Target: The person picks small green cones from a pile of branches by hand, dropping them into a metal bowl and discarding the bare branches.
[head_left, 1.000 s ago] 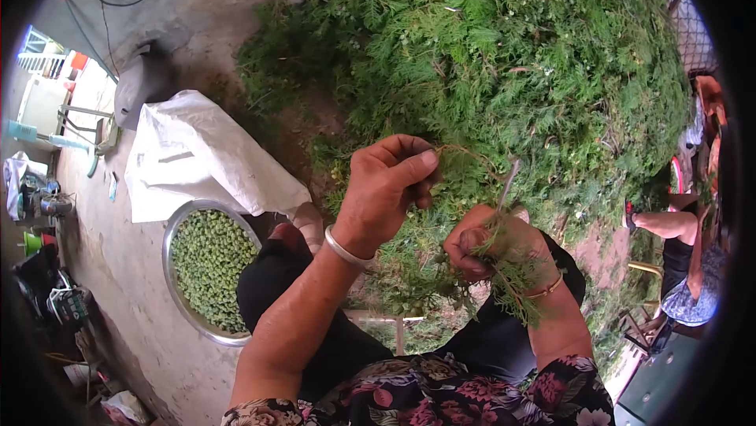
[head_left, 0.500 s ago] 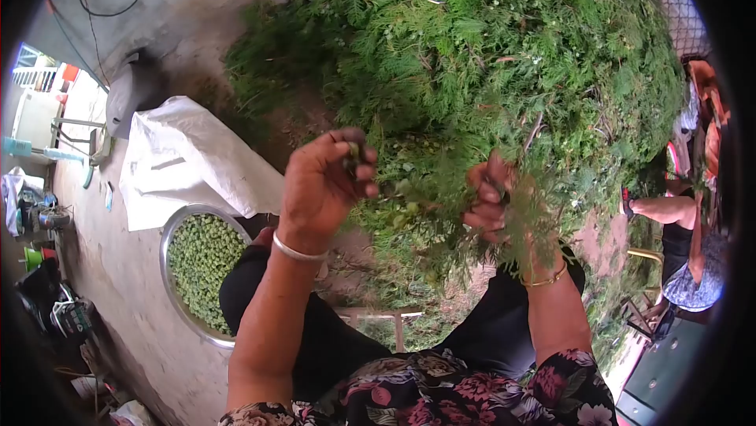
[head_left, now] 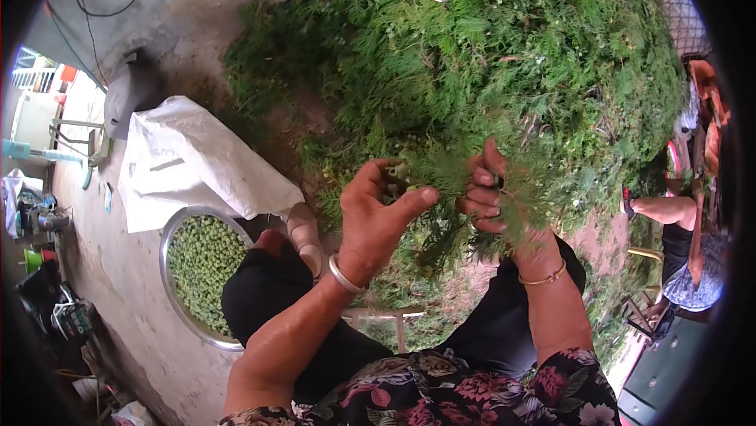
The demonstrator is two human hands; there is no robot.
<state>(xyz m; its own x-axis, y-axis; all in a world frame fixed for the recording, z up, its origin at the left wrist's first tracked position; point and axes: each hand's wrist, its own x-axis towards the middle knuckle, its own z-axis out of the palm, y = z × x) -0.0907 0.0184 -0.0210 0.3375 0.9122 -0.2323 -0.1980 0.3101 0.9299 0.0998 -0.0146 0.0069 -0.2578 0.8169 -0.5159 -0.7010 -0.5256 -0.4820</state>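
In front of my lap, my right hand (head_left: 487, 199) is closed around a leafy evergreen sprig (head_left: 449, 170), whose flat fronds spread past the fingers and over the wrist. My left hand (head_left: 382, 209) is at the left side of this sprig, thumb and fingers curled in towards small green cones (head_left: 410, 188) there; the fingers partly hide them. A round metal basin (head_left: 164, 272) stands on the floor to my left, and many picked green cones (head_left: 206, 272) lie in it.
A large heap of evergreen branches (head_left: 488, 56) rises ahead. A white sack (head_left: 197, 162) lies beside the basin. Near my knees is a small wooden frame (head_left: 399, 324). Another person (head_left: 681, 245) sits at the far right. Assorted household things line the left wall.
My left hand has moved right, from above the lap's left side to the sprig. My right hand stays nearly in place with the sprig. The left knee and foot show more.
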